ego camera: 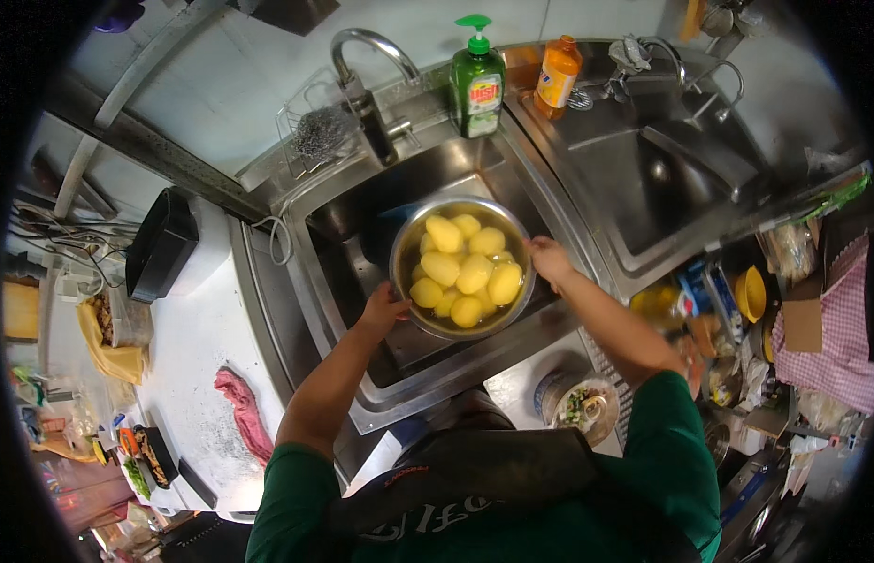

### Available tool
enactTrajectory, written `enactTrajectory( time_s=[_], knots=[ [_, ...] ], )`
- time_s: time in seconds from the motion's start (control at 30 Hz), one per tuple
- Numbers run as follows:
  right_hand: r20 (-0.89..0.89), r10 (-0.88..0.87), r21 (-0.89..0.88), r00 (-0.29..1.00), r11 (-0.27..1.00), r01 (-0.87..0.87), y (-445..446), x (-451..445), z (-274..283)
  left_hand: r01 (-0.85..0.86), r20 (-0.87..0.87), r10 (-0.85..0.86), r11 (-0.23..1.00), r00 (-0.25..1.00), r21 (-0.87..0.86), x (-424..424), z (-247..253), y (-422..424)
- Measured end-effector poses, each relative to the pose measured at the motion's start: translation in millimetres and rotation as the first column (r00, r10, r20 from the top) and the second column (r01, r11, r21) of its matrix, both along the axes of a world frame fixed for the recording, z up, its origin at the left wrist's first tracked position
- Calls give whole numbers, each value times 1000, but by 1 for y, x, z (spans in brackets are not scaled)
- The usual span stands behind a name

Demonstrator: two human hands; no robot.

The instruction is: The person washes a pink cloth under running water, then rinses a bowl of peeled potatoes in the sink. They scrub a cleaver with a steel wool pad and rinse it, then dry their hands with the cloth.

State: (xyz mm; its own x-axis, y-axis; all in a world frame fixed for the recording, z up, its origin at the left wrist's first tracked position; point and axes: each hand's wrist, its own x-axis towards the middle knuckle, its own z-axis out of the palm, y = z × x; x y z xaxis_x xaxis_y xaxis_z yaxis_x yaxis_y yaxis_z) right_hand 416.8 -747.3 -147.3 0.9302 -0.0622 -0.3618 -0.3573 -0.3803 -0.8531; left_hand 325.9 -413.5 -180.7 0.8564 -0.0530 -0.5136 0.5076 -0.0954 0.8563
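Observation:
Both hands carry a round stainless steel bowl (402, 232) over the near part of a steel sink basin (359, 264). Several peeled yellow potatoes (473, 273) fill it, sitting in what looks like water. My left hand (384, 310) grips the bowl's lower left rim. On the opposite side, my right hand (550, 262) holds the rim at the right. Part of the basin floor is hidden beneath the bowl. A chrome faucet (370, 91) rises behind the basin, its spout turned to the right.
A green dish soap pump bottle (477, 91) and an orange bottle (557, 77) stand behind the sinks. Right lies a second sink basin (662, 169). A wire basket with a steel scourer (324, 134) sits back left. A pink cloth (243, 415) rests on the white counter (190, 338).

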Motion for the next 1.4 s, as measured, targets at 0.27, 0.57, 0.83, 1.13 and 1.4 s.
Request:
enactTrajectory(
  time_s=[0.27, 0.57, 0.83, 1.13, 1.4],
  knots=[
    [-487, 57, -71, 872, 992, -105, -1, 35, -62, -22, -90, 25, 999, 996, 41, 18, -83, 1],
    [-335, -25, -166, 942, 986, -33, -2, 59, -150, 2, -87, 16, 978, 996, 209, 51, -85, -17],
    [100, 311, -523, 945, 824, -216, 67, 68, -74, -78, -63, 116, 899, 991, 432, 55, -136, -6],
    [338, 536, -602, 774, 755, -260, 216, 149, 18, -121, 189, 130, 991, 973, -59, -60, 51, -19],
    [105, 422, -528, 901, 791, -309, 249, 184, -14, -396, 38, 395, 918, 918, 8, -131, 108, 8]
  ],
)
